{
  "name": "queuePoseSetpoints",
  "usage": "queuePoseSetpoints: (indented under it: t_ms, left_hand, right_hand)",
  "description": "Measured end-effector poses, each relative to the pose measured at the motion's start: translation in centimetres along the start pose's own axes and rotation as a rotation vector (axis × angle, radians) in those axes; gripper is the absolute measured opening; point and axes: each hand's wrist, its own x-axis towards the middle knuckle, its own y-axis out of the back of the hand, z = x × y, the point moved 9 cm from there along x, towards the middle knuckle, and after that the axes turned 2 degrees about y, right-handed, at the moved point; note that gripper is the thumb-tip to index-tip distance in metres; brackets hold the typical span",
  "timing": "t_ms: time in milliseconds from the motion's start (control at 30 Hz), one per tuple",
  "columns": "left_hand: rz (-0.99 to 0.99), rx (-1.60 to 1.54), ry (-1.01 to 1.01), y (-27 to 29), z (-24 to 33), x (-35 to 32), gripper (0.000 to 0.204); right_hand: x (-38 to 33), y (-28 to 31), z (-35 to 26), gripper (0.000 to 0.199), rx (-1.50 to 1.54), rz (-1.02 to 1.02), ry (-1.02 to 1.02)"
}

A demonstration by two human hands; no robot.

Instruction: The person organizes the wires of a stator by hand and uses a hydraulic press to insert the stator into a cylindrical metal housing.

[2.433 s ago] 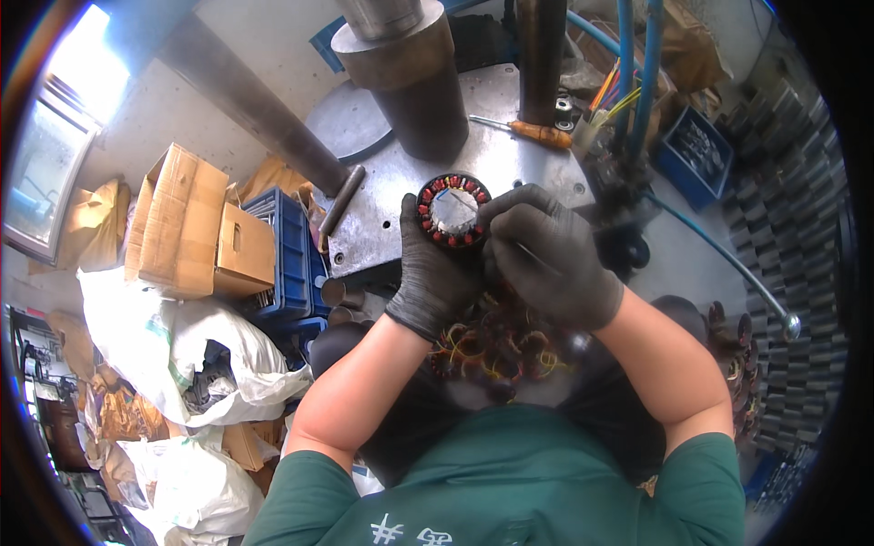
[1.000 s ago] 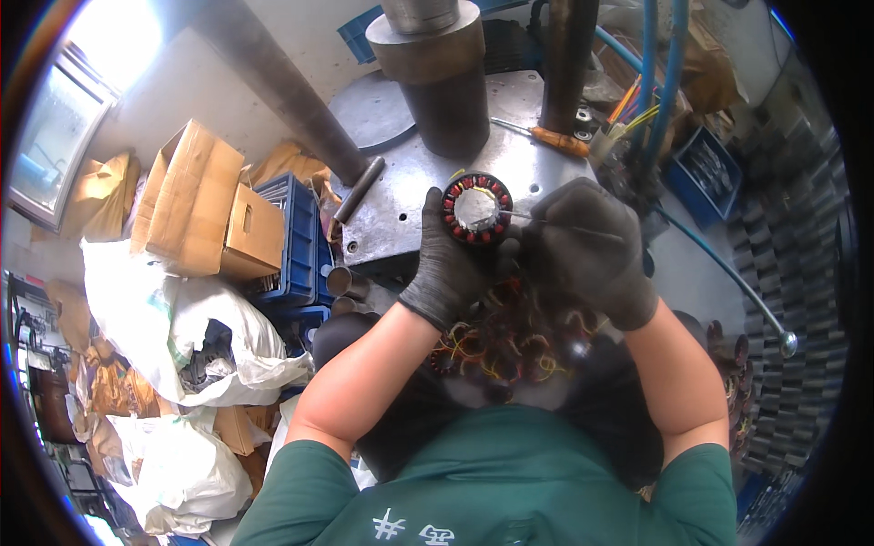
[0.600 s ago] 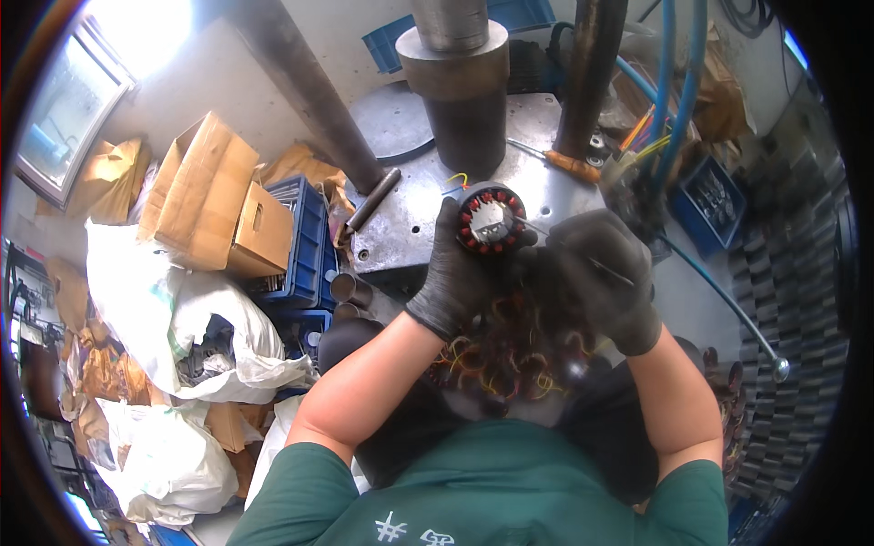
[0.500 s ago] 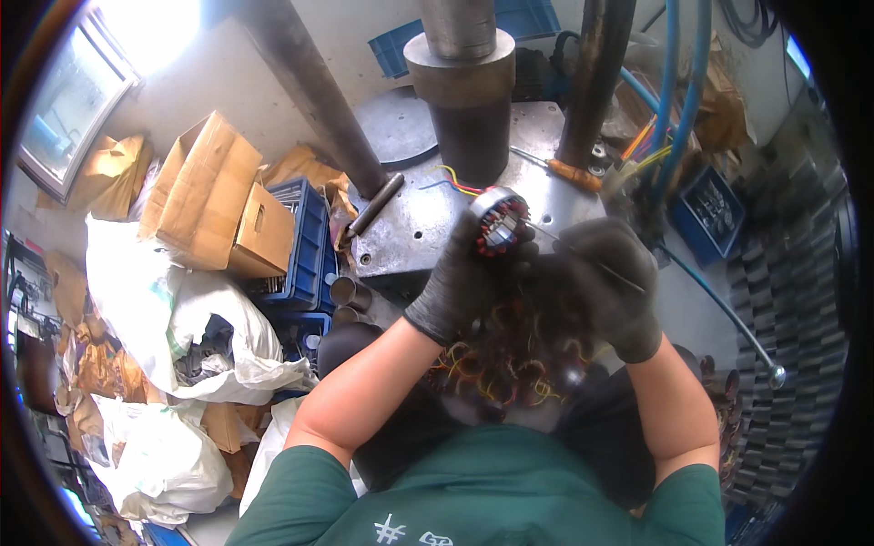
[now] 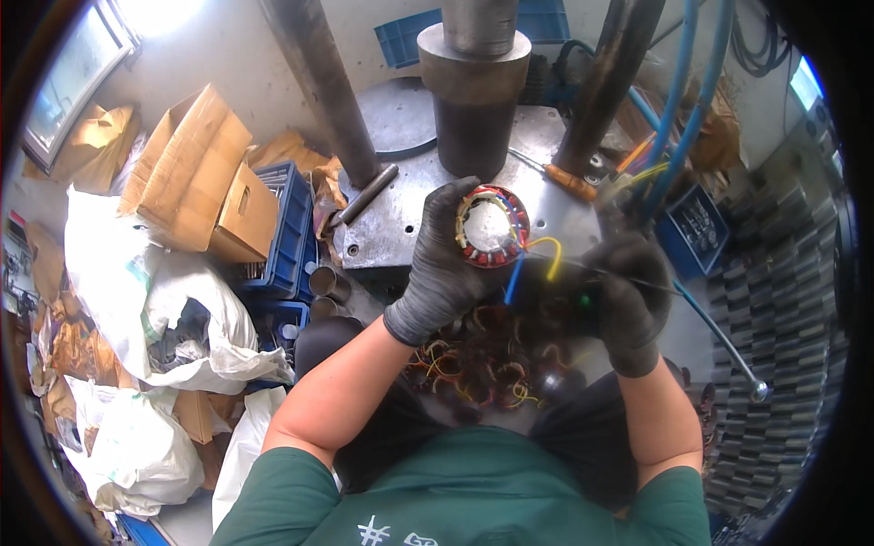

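My left hand point(image 5: 443, 244), in a dark grey glove, is closed round the rim of a motor stator point(image 5: 466, 255). The ring stands with its open bore facing me, and red windings and binding show round it. A blue and a yellow lead point(image 5: 546, 244) hang off its right side. My gloved right hand point(image 5: 633, 305), partly blurred, is closed on a thin metal rod point(image 5: 657, 287), apart from the stator. The rod's full shape is hidden in the fingers. Below both hands lies a heap of stators point(image 5: 492, 369) with coloured leads.
A press ram point(image 5: 473, 100) stands over a steel plate point(image 5: 401, 227) between two columns. On the plate lie a metal bar point(image 5: 369, 194) and a wooden-handled screwdriver point(image 5: 569, 180). Cardboard boxes point(image 5: 187, 168) and white sacks point(image 5: 109, 291) crowd the left. Dark stacked parts point(image 5: 774, 346) line the right.
The stator has turned so its bore and leads face me, the leads now hanging to the right. My right hand has shifted slightly down, with the rod still in it.
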Motion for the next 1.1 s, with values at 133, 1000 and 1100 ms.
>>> queuePoseSetpoints:
  t_ms: [133, 1000, 1100]
  left_hand:
    - [0.017, 0.432, -0.258, -0.1, 2.3, -0.4, 0.103]
    - [-0.062, -0.288, 0.361, -1.4, -0.7, -0.6, 0.104]
    - [-0.03, -0.325, 0.326, -0.5, -2.8, -0.8, 0.099]
  right_hand:
    - [-0.2, -0.1, 1.4, 0.012, 0.027, 0.014, -0.027]
    - [-0.6, 0.0, 6.4, 0.016, 0.522, 0.085, -0.217]
    - [-0.8, -0.1, 6.1, 0.015, 0.347, 0.059, -0.124]
